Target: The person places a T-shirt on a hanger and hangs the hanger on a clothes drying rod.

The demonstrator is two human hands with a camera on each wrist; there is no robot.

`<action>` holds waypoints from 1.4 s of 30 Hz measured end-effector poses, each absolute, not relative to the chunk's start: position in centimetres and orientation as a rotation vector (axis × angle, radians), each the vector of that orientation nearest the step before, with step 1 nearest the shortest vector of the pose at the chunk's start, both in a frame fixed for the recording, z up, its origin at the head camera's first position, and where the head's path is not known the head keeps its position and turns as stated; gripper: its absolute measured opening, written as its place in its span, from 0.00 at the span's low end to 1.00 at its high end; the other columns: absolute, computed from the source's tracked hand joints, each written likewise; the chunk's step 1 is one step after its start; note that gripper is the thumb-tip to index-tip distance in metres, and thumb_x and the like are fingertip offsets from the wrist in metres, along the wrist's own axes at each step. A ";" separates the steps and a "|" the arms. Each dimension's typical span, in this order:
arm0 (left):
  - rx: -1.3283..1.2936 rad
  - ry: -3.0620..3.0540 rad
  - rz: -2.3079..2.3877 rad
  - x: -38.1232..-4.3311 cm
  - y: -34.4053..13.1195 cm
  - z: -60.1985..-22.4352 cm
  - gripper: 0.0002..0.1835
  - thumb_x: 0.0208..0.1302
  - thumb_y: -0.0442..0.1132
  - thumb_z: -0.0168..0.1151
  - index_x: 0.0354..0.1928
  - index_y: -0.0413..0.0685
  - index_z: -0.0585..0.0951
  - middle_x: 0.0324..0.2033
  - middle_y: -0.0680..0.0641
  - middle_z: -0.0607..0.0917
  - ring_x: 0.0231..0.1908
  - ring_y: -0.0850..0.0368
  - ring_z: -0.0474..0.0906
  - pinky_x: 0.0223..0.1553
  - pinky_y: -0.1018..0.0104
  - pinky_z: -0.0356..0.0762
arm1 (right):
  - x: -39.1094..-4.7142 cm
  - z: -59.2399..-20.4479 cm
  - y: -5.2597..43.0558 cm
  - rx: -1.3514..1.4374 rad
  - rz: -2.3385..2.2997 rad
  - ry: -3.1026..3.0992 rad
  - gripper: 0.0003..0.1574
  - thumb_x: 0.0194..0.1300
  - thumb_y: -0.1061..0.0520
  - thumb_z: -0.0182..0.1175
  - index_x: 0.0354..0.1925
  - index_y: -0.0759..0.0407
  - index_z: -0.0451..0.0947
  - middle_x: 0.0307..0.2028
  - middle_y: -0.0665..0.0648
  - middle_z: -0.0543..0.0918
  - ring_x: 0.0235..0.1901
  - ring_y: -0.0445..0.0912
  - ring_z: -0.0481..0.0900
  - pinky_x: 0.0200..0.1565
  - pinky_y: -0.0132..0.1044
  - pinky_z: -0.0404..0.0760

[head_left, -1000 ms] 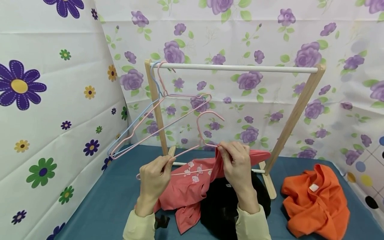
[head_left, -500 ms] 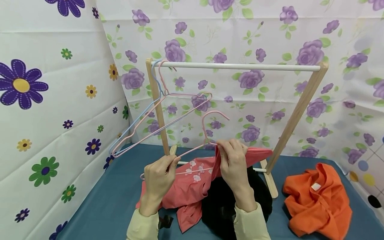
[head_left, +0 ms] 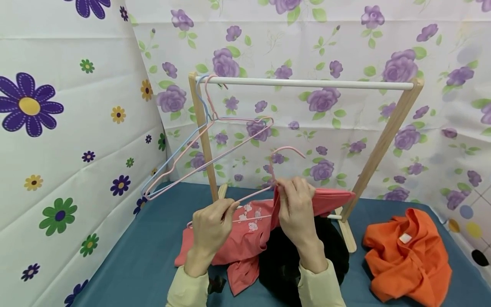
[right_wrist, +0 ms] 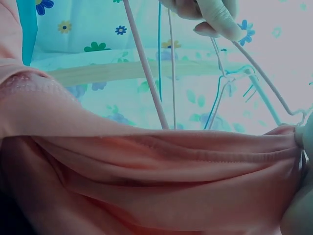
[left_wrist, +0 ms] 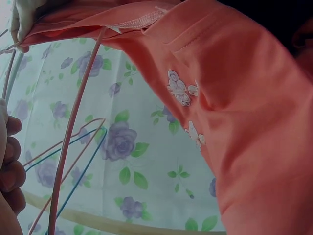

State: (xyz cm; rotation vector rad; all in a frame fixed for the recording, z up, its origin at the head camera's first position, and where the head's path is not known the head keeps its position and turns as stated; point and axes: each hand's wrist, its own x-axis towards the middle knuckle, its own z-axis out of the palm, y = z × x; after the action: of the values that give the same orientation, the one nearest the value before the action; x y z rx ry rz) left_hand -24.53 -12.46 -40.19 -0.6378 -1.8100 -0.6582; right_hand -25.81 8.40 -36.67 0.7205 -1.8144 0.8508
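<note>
My left hand [head_left: 212, 228] pinches one sloping arm of a pink clothes hanger [head_left: 255, 194], whose hook points up and to the right. With thumb and fingers, my right hand [head_left: 297, 211] grips the gathered edge of a coral-pink garment [head_left: 241, 253] close to the hanger's neck. White rabbit-like patches decorate the cloth. In the left wrist view the hanger's lower bar [left_wrist: 73, 117] runs into the garment's opening [left_wrist: 142, 22]. The hanger's far arm is hidden, and cloth spreads out there to the right. In the right wrist view the garment [right_wrist: 161, 181] hangs in folds below the bar.
A rack with a white rail [head_left: 307, 83] and wooden legs [head_left: 383, 149] stands behind. A blue hanger [head_left: 174, 149] and another pink hanger [head_left: 241, 149] hang at its left end. A black garment [head_left: 281, 264] lies in front, an orange one [head_left: 406, 260] at right on the blue cloth [head_left: 134, 256].
The held hanger has shifted right and its hook has tilted rightward. My left hand has moved right, nearer the right hand, which keeps its grip. The garment has slid slightly right.
</note>
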 end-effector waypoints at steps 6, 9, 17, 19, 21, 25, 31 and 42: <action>-0.672 -1.840 -0.661 -24.5 -12.4 -40.4 0.12 0.70 0.45 0.60 0.29 0.48 0.82 0.17 0.53 0.78 0.11 0.63 0.67 0.12 0.75 0.55 | -25.6 -36.5 8.1 0.724 0.869 -1.793 0.21 0.78 0.48 0.46 0.36 0.60 0.77 0.29 0.54 0.70 0.31 0.51 0.66 0.41 0.49 0.55; -0.681 -1.843 -0.656 -24.5 -12.4 -40.4 0.12 0.70 0.45 0.60 0.29 0.49 0.81 0.17 0.54 0.77 0.11 0.64 0.67 0.13 0.75 0.56 | -25.5 -36.4 7.9 0.729 0.879 -1.779 0.21 0.77 0.46 0.48 0.34 0.59 0.76 0.28 0.53 0.69 0.31 0.50 0.65 0.41 0.48 0.54; -0.695 -1.841 -0.638 -24.4 -12.2 -40.4 0.16 0.73 0.49 0.55 0.29 0.51 0.82 0.18 0.55 0.77 0.13 0.65 0.67 0.14 0.75 0.60 | -25.6 -36.5 7.9 0.728 0.882 -1.804 0.22 0.75 0.43 0.50 0.34 0.60 0.73 0.27 0.53 0.70 0.31 0.50 0.66 0.41 0.47 0.56; -0.698 -1.839 -0.643 -24.3 -12.1 -40.4 0.15 0.73 0.48 0.57 0.30 0.51 0.83 0.18 0.55 0.78 0.13 0.65 0.68 0.14 0.74 0.62 | -25.7 -36.6 8.1 0.740 0.901 -1.805 0.22 0.76 0.44 0.50 0.34 0.60 0.73 0.28 0.53 0.70 0.31 0.50 0.66 0.41 0.46 0.56; -0.705 -1.848 -0.650 -24.1 -12.0 -40.1 0.14 0.72 0.47 0.57 0.31 0.50 0.84 0.19 0.55 0.79 0.14 0.64 0.69 0.15 0.73 0.64 | -25.9 -36.8 8.3 0.749 0.919 -1.796 0.22 0.76 0.45 0.50 0.34 0.60 0.73 0.28 0.54 0.71 0.31 0.50 0.66 0.41 0.45 0.55; -0.746 -1.827 -0.668 -23.7 -11.6 -39.5 0.11 0.72 0.42 0.57 0.36 0.47 0.86 0.26 0.52 0.82 0.24 0.59 0.77 0.26 0.67 0.73 | -26.3 -36.9 8.9 0.756 0.957 -1.757 0.21 0.75 0.46 0.51 0.32 0.60 0.73 0.29 0.54 0.73 0.31 0.49 0.67 0.39 0.43 0.56; -0.997 -1.550 -0.563 -23.1 -10.7 -38.1 0.10 0.68 0.34 0.53 0.36 0.41 0.84 0.34 0.46 0.83 0.37 0.48 0.78 0.41 0.57 0.73 | -26.6 -36.9 9.4 0.741 0.998 -1.741 0.20 0.75 0.47 0.52 0.34 0.61 0.74 0.29 0.55 0.74 0.30 0.49 0.68 0.38 0.42 0.57; -1.195 -2.348 -0.618 -23.2 -9.8 -40.9 0.10 0.69 0.42 0.57 0.35 0.55 0.87 0.19 0.63 0.76 0.19 0.72 0.66 0.24 0.76 0.65 | -26.8 -36.9 10.4 0.721 1.052 -1.711 0.18 0.74 0.47 0.54 0.37 0.61 0.77 0.30 0.56 0.76 0.30 0.49 0.69 0.38 0.41 0.58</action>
State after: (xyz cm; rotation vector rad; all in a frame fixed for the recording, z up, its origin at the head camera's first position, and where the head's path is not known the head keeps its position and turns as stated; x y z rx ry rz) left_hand -23.19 -9.76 -40.87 -1.1952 -2.3482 -0.6178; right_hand -26.79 10.40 -36.91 0.7213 -1.7108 1.0519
